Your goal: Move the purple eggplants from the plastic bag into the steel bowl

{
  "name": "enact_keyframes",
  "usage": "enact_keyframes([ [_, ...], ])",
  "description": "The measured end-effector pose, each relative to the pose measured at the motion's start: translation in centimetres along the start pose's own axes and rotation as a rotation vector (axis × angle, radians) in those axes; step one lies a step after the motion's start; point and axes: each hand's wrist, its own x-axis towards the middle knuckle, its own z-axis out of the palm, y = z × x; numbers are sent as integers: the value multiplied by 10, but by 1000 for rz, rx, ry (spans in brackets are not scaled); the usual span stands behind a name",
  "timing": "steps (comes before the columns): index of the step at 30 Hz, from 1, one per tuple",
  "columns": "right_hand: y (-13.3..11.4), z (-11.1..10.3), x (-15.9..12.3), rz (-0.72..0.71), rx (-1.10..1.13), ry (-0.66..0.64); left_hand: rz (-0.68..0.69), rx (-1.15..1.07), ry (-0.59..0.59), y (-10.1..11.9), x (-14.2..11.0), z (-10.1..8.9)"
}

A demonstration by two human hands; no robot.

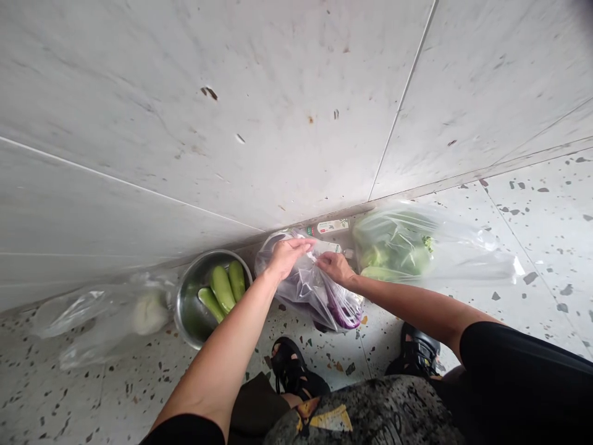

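Observation:
A clear plastic bag (310, 293) with purple eggplants (343, 313) inside lies on the floor by the wall. My left hand (287, 254) pinches the bag's upper edge, fingers closed on the plastic. My right hand (334, 267) grips the same bag's edge just to the right, fingers closed. The two hands are close together at the bag's mouth. A steel bowl (189, 309) holding three green cucumbers (223, 287) stands just left of the bag.
A clear bag of leafy greens (398, 247) lies to the right against the wall. Another bag with a pale round vegetable (149, 312) lies at the left. My sandalled feet (290, 364) stand on the terrazzo floor (532, 247) below the bag. A tiled wall (231, 123) rises behind.

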Motion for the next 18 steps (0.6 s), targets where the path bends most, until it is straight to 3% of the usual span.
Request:
enact_keyframes([
  [7, -1, 2, 5, 64, -22, -32, -77, 349, 257, -26, -6, -2],
  [13, 3, 5, 7, 64, -35, 4, 7, 608, 272, -43, -15, 8],
  [18, 2, 9, 4, 34, -23, 35, 90, 703, 389, -52, -21, 20],
])
